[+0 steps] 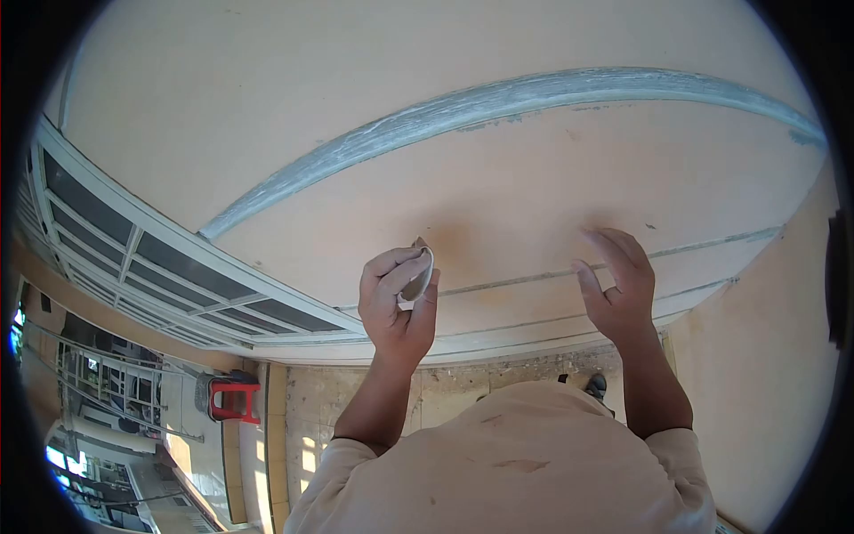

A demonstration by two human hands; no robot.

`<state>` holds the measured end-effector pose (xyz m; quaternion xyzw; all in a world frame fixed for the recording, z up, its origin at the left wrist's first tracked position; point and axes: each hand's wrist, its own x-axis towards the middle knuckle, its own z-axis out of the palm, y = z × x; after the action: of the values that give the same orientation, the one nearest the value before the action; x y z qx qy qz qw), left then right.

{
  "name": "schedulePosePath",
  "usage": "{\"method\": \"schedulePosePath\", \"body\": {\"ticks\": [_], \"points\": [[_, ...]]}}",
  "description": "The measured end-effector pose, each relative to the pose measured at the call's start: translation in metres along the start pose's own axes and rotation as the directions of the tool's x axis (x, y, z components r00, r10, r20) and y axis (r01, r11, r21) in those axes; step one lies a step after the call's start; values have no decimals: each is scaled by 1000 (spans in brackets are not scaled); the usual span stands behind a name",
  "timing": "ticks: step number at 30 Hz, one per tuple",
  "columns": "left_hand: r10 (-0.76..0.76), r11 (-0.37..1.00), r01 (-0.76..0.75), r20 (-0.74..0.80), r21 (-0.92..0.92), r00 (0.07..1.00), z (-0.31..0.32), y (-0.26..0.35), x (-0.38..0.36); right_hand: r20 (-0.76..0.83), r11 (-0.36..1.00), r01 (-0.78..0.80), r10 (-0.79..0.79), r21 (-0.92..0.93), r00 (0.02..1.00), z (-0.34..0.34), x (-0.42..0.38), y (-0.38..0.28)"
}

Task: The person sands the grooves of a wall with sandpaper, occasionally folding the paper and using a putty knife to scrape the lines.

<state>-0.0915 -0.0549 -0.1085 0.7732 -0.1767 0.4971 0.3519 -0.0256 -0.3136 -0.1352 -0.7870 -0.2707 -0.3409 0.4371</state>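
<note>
Ceiling (498, 191) close overhead, I'm seeing left hand (398, 303) pinching a small folded sanding pad (418, 283) against it, right hand (618, 285) spreading open, fingertips touching the surface.

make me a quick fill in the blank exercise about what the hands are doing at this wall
1. The left hand grips a small white ____.
2. The right hand rests its ____ on the peach wall.
3. The pale strip across the wall lies ____ both hands.
4. The stool on the floor is ____.

Missing words: roll of tape; fingertips; above; red
</note>
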Motion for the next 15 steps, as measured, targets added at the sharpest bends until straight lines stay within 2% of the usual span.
{"method": "schedulePosePath", "body": {"ticks": [1, 2, 3, 5, 6, 9, 11, 13, 15], "points": [[184, 963, -167, -61, 213, 981, -14, -4, 22, -54, 990, 88, -95, -114, 994, -7, 10, 8], [265, 905, -224, -66, 362, 962, -31, -10, 41, -45, 958, 130, -147, -257, 988, -14, 14, 17], [343, 821, -270, -56, 503, 938, -42, -15, 54, -39, 958, 152, -166, -245, 985, -16, 19, 17], [304, 770, -198, -76, 606, 950, -42, -23, 72, -59, 860, 2, -37, -511, 998, -18, 29, 17], [261, 716, -133, -86, 685, 962, -43, -26, 79, 37, 834, -68, 106, -548, 994, -12, 28, 24], [375, 639, -251, -10, 727, 927, 2, -19, 87, 37, 795, -13, 44, -607, 998, 2, 22, 45], [350, 686, -326, 97, 651, 932, 27, -3, 87, 49, 787, 1, 37, -616, 998, 4, 21, 52], [345, 709, -335, 110, 621, 932, 35, 1, 92, 60, 772, 6, 42, -636, 997, 6, 21, 57], [314, 677, -311, 121, 667, 942, 19, -6, 90, 76, 767, 30, 25, -640, 997, 3, 21, 64]]}}
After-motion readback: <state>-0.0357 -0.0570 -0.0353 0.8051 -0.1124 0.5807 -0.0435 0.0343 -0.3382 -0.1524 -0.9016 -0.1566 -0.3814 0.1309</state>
